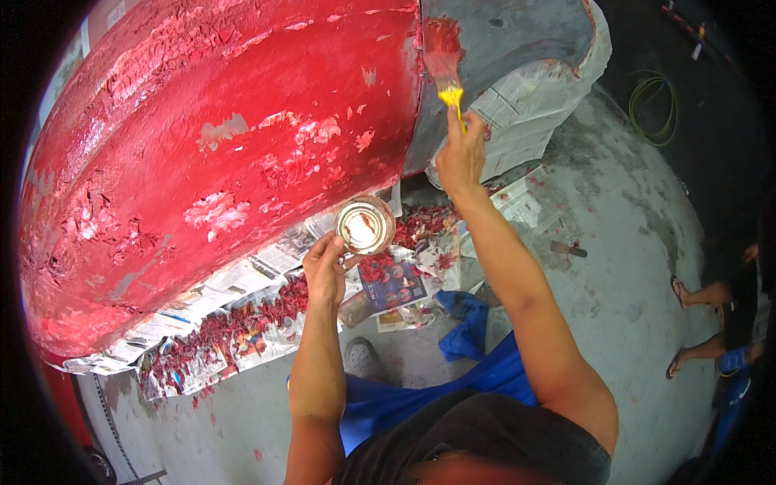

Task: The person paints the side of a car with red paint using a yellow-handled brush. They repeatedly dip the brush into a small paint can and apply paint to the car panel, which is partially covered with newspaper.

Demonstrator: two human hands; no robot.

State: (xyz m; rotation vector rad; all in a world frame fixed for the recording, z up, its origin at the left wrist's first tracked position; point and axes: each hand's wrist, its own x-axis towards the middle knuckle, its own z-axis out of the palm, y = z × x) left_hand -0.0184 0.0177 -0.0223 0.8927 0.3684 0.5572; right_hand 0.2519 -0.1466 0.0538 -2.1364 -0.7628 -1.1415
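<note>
My right hand (pixel 462 153) grips the yellow handle of a paintbrush (pixel 451 95). The brush's bristles rest against the grey section of a car body panel (pixel 509 40), at a wet red patch (pixel 442 36). My left hand (pixel 326 263) holds a round metal can (pixel 365 227) by its side, below the red panel (pixel 267 121); its inside looks pale and shiny with a reddish streak. The red paint on that panel is wrinkled, blistered and flaked in many spots, with grey showing through in places.
Newspaper sheets (pixel 275 263) covered with red paint flakes (pixel 242 331) lie along the floor under the panel. More newspaper (pixel 533 105) covers the wheel area. A scraper (pixel 568 250) and a blue cloth (pixel 467 325) lie on the floor. Another person's legs (pixel 702 295) show at right, near a coiled hose (pixel 655 109).
</note>
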